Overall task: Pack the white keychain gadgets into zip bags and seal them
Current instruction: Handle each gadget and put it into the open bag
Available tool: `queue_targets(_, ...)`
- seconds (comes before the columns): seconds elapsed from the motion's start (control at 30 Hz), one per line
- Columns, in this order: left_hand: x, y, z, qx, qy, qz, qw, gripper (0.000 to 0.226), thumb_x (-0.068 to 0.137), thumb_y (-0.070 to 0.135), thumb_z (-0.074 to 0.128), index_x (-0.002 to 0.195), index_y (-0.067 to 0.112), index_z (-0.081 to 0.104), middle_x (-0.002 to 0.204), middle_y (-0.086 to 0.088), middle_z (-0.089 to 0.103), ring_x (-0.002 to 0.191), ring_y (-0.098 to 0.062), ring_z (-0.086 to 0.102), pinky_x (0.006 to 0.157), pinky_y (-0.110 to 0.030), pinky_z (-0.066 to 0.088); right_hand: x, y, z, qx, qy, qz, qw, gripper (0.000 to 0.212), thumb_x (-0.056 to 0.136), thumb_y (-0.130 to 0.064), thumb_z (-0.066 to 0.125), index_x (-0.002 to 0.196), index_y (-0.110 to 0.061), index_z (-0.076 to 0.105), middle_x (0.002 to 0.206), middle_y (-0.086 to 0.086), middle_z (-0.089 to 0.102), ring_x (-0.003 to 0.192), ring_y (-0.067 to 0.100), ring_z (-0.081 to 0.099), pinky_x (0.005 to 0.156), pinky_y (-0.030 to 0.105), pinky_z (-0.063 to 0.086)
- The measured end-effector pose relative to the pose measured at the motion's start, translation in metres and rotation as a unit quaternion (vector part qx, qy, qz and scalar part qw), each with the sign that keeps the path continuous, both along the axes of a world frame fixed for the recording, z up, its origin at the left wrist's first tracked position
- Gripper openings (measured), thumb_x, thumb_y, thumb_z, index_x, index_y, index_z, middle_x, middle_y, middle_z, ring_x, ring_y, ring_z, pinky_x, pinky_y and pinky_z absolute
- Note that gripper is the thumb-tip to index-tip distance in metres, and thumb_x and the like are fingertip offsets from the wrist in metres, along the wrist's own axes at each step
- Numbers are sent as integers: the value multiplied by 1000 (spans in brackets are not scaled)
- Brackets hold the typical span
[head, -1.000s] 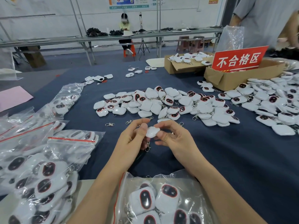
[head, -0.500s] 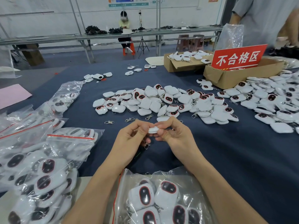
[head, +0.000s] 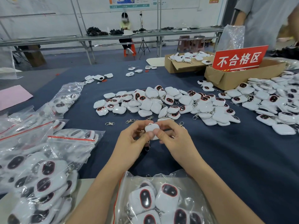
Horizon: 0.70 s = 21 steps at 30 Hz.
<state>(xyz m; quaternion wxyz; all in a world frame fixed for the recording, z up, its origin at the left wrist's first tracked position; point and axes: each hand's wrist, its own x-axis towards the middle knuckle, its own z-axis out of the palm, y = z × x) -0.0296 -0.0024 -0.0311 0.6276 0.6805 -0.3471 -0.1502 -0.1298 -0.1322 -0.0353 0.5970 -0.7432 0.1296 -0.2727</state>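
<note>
Ahead to your right, a red sign (head: 239, 58) standing in a cardboard box (head: 239, 76) reads "不合格区" in white; the wall posters are too blurred to read.

gadget (head: 152, 127): white, held up | zip bag (head: 161, 178): part-filled (dark faces up)

Glossy plastic gadget (head: 152, 127), seemingly metal clasp (head: 141, 131)

This is a factory packing floor. A big table (head: 242, 159) under dark blue cloth carries heaps of identical white keychain gadgets (head: 155, 102). Filled zip bags (head: 32, 159) pile up at the near left. At the far right, cardboard boxes (head: 234, 80) carry a red sign (head: 239, 59) reading 不合格区. Beyond them run long metal-framed workbenches (head: 64, 38), with a seated worker (head: 125, 25).
</note>
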Motion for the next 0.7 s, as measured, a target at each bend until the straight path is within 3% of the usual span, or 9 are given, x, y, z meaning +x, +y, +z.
queue_targets(0.13, 1, 1, 0, 15, -4, 14, 1000, 26, 92, 11, 72, 106, 33, 71, 95, 11, 76, 88, -9, 69, 85, -35, 58, -1, -2, 2, 9, 9, -4, 1000, 7, 93, -28, 72, 96, -33, 71, 91, -13, 76, 85, 8, 70, 86, 38, 60)
queue_targets(0.43, 1, 2, -1, 17, -8, 17, 1000, 23, 94, 7, 68, 98, 29, 71, 81, 12, 73, 70, -6, 64, 70, -25, 57, -4, -1, 1, 18, 14, -11, 1000, 6, 89, -33, 76, 88, -39, 74, 74, -13, 72, 73, 13, 71, 73, 18, 54)
queue_targets(0.5, 1, 1, -1, 10, 1, 21, 1000, 24, 94, 7, 67, 97, 31, 72, 81, 11, 73, 69, -8, 64, 68, -24, 57, -4, -1, 1, 27, 11, -3, 1000, 6, 89, -33, 75, 89, -39, 72, 73, -11, 73, 77, 21, 71, 74, 23, 55)
queue_targets(0.57, 2, 0, -1, -3, 13, 17, 1000, 28, 95, 7, 66, 95, 34, 74, 84, 8, 74, 69, -11, 64, 67, -25, 58, -3, 0, 2, 43, 14, 20, 999, 5, 91, -32, 73, 90, -36, 71, 79, -2, 77, 87, 36, 69, 85, 42, 58)
queue_targets(0.63, 3, 1, 0, -25, 27, 1, 999, 33, 97, 5, 63, 95, 35, 75, 88, 4, 74, 70, -14, 65, 68, -26, 59, -3, 1, 5, 64, 3, 52, 997, 9, 93, -26, 71, 88, -34, 71, 88, -2, 79, 89, 28, 73, 88, 44, 59)
queue_targets(0.7, 4, 2, 0, -48, 46, -13, 998, 32, 98, 2, 61, 98, 31, 75, 95, 3, 75, 82, -15, 69, 77, -28, 60, -2, 2, 6, 85, -15, 79, 993, 15, 94, -22, 68, 86, -34, 73, 96, -4, 78, 92, 15, 75, 84, 33, 61)
